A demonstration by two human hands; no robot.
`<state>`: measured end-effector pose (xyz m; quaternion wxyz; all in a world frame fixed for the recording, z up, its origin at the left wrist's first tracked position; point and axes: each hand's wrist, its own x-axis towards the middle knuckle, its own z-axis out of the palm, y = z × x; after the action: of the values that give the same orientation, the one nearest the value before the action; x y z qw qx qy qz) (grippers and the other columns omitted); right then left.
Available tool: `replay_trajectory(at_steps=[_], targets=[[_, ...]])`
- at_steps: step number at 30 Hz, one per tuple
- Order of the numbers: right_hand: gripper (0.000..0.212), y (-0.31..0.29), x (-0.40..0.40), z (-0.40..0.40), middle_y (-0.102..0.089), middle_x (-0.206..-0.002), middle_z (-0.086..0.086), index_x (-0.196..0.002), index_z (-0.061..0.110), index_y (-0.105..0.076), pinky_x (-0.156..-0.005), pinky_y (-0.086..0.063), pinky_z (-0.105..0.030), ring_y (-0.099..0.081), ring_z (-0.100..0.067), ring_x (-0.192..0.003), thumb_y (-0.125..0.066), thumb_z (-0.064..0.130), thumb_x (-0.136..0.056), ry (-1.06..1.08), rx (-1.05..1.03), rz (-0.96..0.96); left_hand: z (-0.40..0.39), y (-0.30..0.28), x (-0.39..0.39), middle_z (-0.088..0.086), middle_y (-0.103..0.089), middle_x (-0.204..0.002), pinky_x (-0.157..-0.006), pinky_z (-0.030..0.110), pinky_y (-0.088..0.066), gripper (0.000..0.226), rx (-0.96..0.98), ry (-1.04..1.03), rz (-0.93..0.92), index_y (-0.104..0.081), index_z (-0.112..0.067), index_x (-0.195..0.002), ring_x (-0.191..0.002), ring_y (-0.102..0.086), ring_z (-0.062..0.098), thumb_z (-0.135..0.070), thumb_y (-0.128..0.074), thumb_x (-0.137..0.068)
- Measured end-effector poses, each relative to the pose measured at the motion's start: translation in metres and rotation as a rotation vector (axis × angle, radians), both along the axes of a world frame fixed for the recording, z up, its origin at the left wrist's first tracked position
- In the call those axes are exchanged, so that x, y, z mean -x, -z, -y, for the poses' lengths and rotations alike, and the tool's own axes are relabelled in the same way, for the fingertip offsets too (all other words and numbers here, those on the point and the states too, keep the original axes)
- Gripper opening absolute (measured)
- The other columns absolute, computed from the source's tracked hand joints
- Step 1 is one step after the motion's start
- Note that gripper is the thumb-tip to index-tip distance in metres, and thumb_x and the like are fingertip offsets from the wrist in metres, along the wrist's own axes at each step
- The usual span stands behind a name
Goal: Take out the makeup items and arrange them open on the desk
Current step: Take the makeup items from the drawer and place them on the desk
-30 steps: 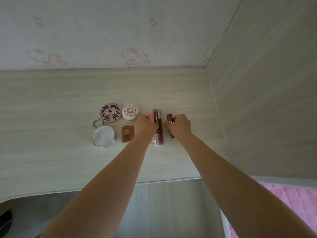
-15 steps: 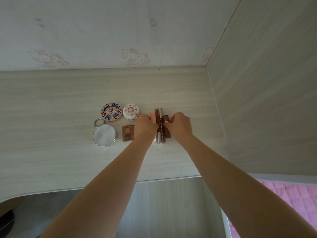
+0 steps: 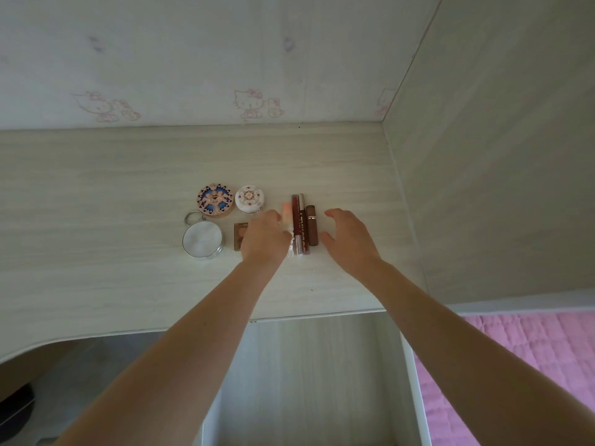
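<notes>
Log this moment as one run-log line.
left hand: open, beside pink tube | right hand: open, apart from brown lipstick | tubes side by side on desk

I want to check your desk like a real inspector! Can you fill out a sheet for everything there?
Surface: pale wood desk, things grouped mid-desk.
Job's things: blue round compact, white round compact, round mirror, small palette partly hidden, pink tube, long lip gloss tubes and brown lipstick side by side.
Clutter: nothing seen.
Hands: left hand over the palette, grip unclear; right hand open, beside the lipstick.
Cables: nothing seen.
Surroundings: cartoon-cat wall, pink quilt.
</notes>
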<state>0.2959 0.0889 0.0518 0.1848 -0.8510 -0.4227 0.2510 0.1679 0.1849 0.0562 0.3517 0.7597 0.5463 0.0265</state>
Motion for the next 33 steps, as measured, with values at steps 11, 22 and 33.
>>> replay_trajectory(at_steps=[11,22,33], targets=[[0.046,-0.012,0.049,0.130,-0.050,-0.136,-0.016,-0.136,0.004,-0.045,-0.110,-0.032,-0.035,-0.037,-0.028,-0.135,-0.056,0.013,-0.093,-0.178,-0.113,0.176,0.125,0.002,0.086,-0.005,-0.063,-0.114,-0.075,0.033,-0.052,0.036,-0.261,0.153,0.024,-0.055,-0.020,-0.125,-0.102,-0.056,0.015,-0.015,-0.059,-0.089],[0.055,0.031,0.124,0.269,-0.041,-0.147,-0.010,-0.147,0.007,-0.029,-0.114,-0.025,-0.034,-0.023,-0.025,-0.144,-0.047,0.021,-0.097,-0.373,0.005,0.155,0.274,0.049,0.177,0.002,-0.056,-0.130,-0.089,0.032,-0.048,0.052,-0.210,0.241,-0.044,-0.043,-0.018,-0.138,-0.120,-0.051,0.018,-0.030,-0.059,-0.090],[0.069,0.095,0.173,0.350,-0.031,-0.153,-0.004,-0.150,0.011,-0.019,-0.116,-0.020,-0.034,-0.017,-0.023,-0.145,-0.041,0.048,-0.097,-0.527,0.311,0.104,0.340,0.104,0.224,-0.005,-0.029,-0.154,-0.118,0.038,-0.015,0.070,-0.020,0.631,-0.269,-0.026,-0.023,-0.147,-0.143,-0.022,0.019,-0.052,-0.052,-0.090]])
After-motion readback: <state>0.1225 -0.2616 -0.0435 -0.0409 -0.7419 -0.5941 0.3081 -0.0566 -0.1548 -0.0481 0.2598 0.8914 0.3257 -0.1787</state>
